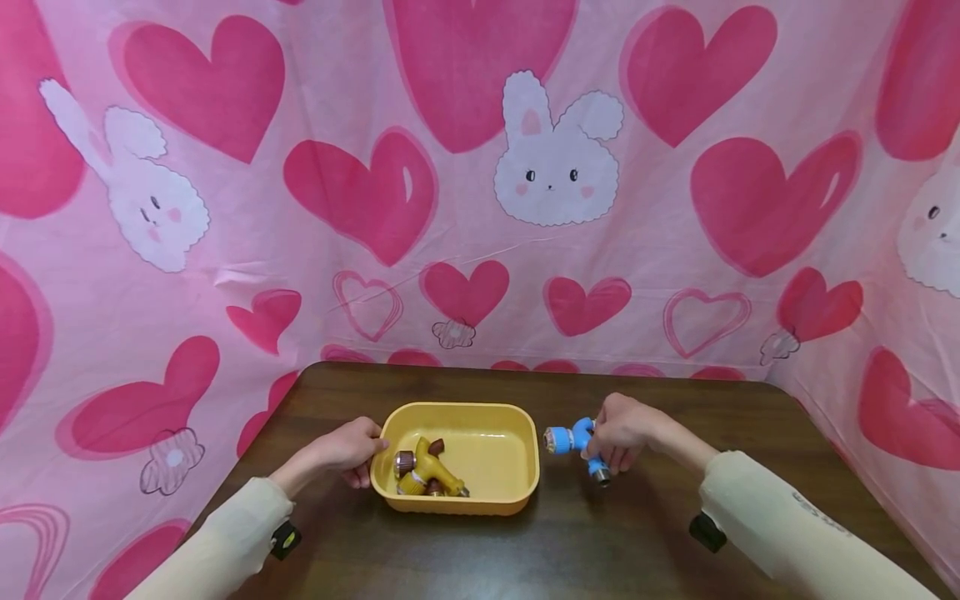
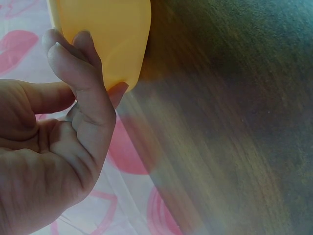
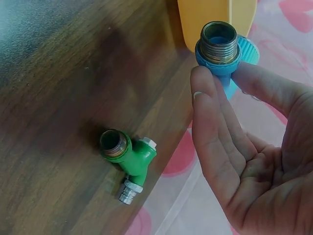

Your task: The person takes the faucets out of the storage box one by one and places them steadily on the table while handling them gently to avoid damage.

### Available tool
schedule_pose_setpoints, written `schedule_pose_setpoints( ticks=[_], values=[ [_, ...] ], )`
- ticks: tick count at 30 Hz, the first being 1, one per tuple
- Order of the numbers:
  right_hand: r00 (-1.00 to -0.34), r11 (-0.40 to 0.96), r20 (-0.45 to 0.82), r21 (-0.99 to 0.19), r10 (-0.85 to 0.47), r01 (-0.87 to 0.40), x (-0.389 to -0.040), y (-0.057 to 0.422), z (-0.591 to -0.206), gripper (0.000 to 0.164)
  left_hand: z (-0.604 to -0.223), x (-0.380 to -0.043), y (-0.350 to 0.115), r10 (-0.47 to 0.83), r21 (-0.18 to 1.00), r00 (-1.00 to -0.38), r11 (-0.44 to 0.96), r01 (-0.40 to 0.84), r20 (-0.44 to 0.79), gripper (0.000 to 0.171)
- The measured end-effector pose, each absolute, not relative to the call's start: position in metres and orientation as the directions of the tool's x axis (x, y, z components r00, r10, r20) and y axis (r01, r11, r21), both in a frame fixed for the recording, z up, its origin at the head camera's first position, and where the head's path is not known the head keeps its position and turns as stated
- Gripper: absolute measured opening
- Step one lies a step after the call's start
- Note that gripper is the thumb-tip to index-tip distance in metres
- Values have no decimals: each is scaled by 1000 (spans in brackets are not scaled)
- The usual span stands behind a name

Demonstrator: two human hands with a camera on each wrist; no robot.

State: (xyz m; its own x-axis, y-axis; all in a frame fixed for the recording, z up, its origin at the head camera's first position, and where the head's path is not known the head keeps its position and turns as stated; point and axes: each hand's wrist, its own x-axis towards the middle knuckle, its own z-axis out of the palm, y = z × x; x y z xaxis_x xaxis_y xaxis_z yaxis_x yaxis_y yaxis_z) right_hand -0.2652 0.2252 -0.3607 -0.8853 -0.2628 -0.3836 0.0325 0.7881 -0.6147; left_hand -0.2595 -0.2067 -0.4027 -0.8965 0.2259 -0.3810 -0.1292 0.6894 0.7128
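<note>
Two grips: my left hand (image 1: 357,450) pinches a yellow rectangular plastic tray (image 1: 491,471), my right hand (image 1: 627,428) a blue metal-threaded tap (image 1: 581,435).

Metal thread (image 3: 219,52) shining on the pinched blue tap (image 1: 581,434), smooth plastic tray (image 1: 498,454) beside that grip, wood-grained table (image 1: 637,542) beneath

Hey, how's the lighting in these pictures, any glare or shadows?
Head view: bright pink backdrop, small glints inside the yellow tray; left wrist: dimmer, hazy, with pale sheen along the table; right wrist: bluish glare at upper left, dark shadow on the wood.
</note>
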Motion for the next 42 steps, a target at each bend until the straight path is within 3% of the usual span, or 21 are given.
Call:
schedule_pose_setpoints(
  ticks=[42],
  values=[
    [-895, 763, -387, -641, -222, 88, -264, 258, -374, 32, -401, -256, -205, 233, 718, -897, 685, -123, -375, 20]
  ],
)
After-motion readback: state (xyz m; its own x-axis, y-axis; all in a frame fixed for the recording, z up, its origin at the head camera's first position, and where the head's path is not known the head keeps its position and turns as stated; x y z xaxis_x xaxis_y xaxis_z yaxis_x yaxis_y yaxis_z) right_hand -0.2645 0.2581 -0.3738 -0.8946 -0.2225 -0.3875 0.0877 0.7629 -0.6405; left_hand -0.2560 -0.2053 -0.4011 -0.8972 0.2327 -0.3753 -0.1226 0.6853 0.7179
